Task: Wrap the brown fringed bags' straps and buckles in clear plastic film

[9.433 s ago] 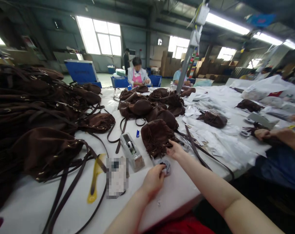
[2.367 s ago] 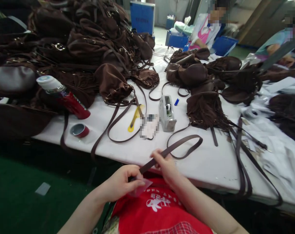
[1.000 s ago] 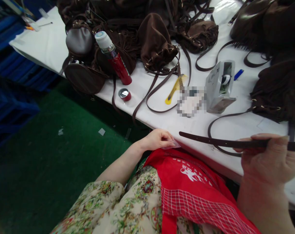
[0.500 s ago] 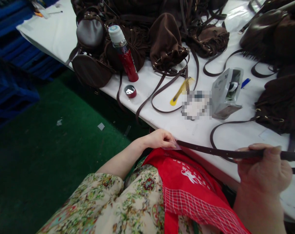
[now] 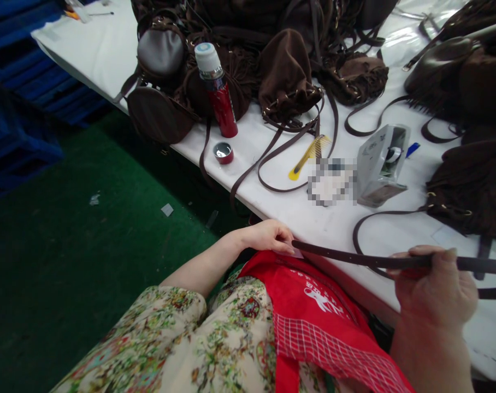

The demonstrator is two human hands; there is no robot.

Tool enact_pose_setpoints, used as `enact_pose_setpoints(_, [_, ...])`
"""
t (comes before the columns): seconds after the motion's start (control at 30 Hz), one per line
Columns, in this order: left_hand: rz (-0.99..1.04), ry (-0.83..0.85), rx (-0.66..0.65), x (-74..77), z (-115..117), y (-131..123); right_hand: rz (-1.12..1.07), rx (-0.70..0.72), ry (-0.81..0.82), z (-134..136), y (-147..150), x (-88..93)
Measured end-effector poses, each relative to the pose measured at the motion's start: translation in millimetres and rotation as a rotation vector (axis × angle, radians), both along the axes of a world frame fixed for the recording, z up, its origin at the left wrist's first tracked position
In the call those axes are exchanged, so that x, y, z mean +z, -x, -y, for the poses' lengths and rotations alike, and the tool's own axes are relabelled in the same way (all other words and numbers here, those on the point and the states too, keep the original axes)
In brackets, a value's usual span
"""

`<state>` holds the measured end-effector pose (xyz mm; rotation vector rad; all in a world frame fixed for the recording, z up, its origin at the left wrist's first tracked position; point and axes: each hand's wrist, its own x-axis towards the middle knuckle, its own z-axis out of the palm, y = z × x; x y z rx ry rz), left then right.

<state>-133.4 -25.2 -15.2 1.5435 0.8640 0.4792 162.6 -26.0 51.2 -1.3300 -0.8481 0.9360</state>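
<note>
A long dark brown strap (image 5: 342, 255) with small holes near one end stretches across in front of the table's edge. Its holed end is pinched in the fingers of my left hand (image 5: 266, 236), just above the red apron. A small pale, see-through piece (image 5: 296, 252) shows under those fingers; I cannot tell whether it is held too. Farther along, my right hand (image 5: 436, 289) is closed around the strap, thumb on top, palm up. Beyond my right hand the strap runs out of view at the right.
On the white table (image 5: 297, 218) stand a red thermos (image 5: 221, 103), its cup lid (image 5: 223, 153), a yellow comb (image 5: 307, 158) and a grey box (image 5: 379, 169). Brown fringed bags (image 5: 287, 76) with trailing straps lie behind and to the right. Blue pallets (image 5: 18, 131) are at left.
Both hands keep their hold on the strap. My right hand has shifted slightly left and down in view; the table things appear slightly lower and farther right as the view moves.
</note>
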Motion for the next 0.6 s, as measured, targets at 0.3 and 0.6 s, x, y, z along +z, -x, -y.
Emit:
enact_pose_setpoints(0.3, [0.028, 0.074, -0.049, 0.5, -0.3, 3.4, -0.081, 0.083, 0.068, -5.1, -5.5, -8.8])
enact_pose_setpoints(0.6, [0.022, 0.206, -0.089, 7.7, 4.7, 6.6, 0.136, 0.059, 0.077, -11.0, -10.2, -4.9])
